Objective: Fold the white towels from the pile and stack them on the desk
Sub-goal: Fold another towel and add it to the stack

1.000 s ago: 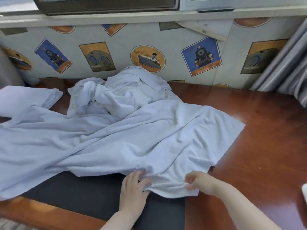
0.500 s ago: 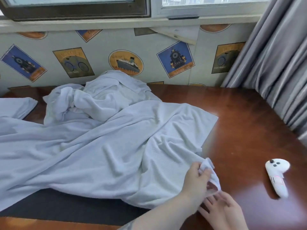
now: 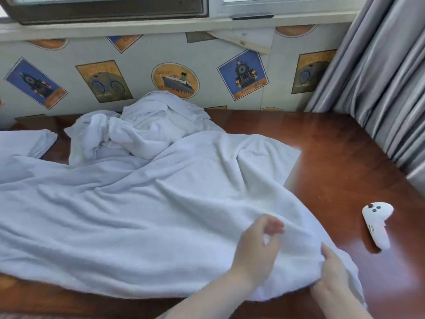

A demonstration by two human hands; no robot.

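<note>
A big white towel (image 3: 161, 203) lies spread and wrinkled over the front of the red-brown desk (image 3: 333, 157). Behind it, against the wall, sits a crumpled pile of white towels (image 3: 142, 134). A flat white towel piece (image 3: 23, 143) shows at the far left. My right hand (image 3: 333, 272) grips the spread towel's near right edge, thumb on top and fingers tucked under the cloth. My left hand (image 3: 257, 245) hovers just above the towel beside it, blurred, with its fingers loosely bent and nothing between them.
A white handheld controller (image 3: 377, 224) lies on the bare desk to the right of the towel. Grey curtains (image 3: 379, 88) hang along the desk's right side. A papered wall (image 3: 207, 54) and window sill close off the back.
My left hand has let go of the towel's corner and lifted over the cloth. My right hand has slid under the near edge and taken hold of it.
</note>
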